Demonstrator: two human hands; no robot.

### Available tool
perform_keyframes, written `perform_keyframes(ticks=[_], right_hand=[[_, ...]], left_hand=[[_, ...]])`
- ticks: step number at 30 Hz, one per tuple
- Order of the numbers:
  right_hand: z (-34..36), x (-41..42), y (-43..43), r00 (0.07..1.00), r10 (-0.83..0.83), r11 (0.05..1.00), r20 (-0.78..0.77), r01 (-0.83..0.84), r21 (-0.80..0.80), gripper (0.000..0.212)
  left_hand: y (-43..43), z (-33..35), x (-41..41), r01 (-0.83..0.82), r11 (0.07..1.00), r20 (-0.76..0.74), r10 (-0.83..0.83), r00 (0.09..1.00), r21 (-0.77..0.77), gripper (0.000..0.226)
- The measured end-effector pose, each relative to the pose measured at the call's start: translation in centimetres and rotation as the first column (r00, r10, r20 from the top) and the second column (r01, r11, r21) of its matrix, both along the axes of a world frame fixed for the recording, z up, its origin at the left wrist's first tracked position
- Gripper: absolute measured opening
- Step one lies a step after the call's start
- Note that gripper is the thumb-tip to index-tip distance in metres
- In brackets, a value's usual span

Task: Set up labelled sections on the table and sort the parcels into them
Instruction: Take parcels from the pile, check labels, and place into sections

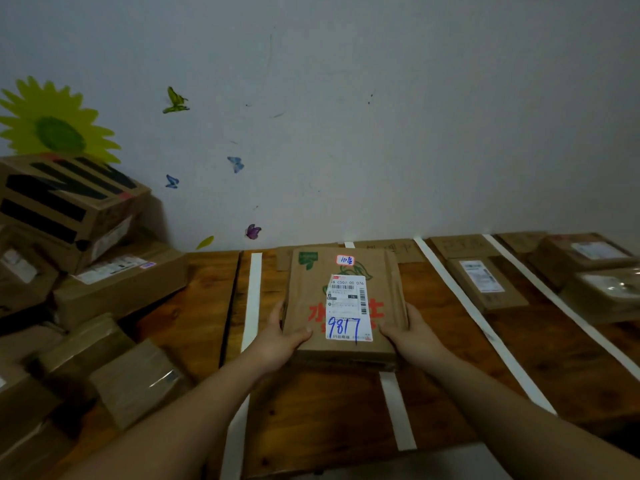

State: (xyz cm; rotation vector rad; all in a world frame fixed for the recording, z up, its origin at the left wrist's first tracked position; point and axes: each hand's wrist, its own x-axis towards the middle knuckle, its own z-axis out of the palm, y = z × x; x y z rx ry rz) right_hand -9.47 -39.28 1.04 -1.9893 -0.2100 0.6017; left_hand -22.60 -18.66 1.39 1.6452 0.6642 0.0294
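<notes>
Forearms reach in from the near edge. Left grip (280, 336) and right grip (410, 332) clamp the near corners of a brown parcel (311, 292) marked 9817, thumbs on top. Parcel lies over a white tape strip (396, 410) mid-surface (311, 410); lifted or resting, cannot tell. Boxes (121, 285) piled left.

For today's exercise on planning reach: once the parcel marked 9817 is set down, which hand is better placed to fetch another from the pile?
Probably the left hand: it grips the left edge of the parcel, nearest the pile of boxes. The right hand would have to cross it.
</notes>
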Motion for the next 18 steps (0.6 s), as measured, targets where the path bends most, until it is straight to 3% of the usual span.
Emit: perform_keyframes(ticks=[6, 10, 13, 18], right_hand=[[-2.4, 9.0, -7.2, 0.999, -0.028, 0.98, 0.045, 0.036, -0.196, 0.081], [-4.4, 13.9, -10.8, 0.999, 0.012, 0.965, 0.035, -0.002, -0.263, 0.068], [-6.2, 16.3, -12.6, 0.999, 0.037, 0.965, 0.022, -0.03, -0.26, 0.064], [-8.8, 18.7, -14.0, 0.996, 0.077, 0.962, -0.043, -0.086, -0.26, 0.077]], left_hand=[[-7.5, -2.3, 8.3, 0.023, 0.998, -0.014, -0.024, 1.0, -0.065, 0.087], [-12.0, -4.6, 13.1, 0.009, 0.995, -0.064, -0.016, 0.998, -0.104, 0.083], [-13.9, -6.1, 15.7, -0.01, 0.994, -0.097, 0.0, 0.995, -0.108, 0.082], [-15.3, -7.2, 18.0, -0.027, 0.994, -0.179, 0.008, 0.984, -0.103, 0.084]])
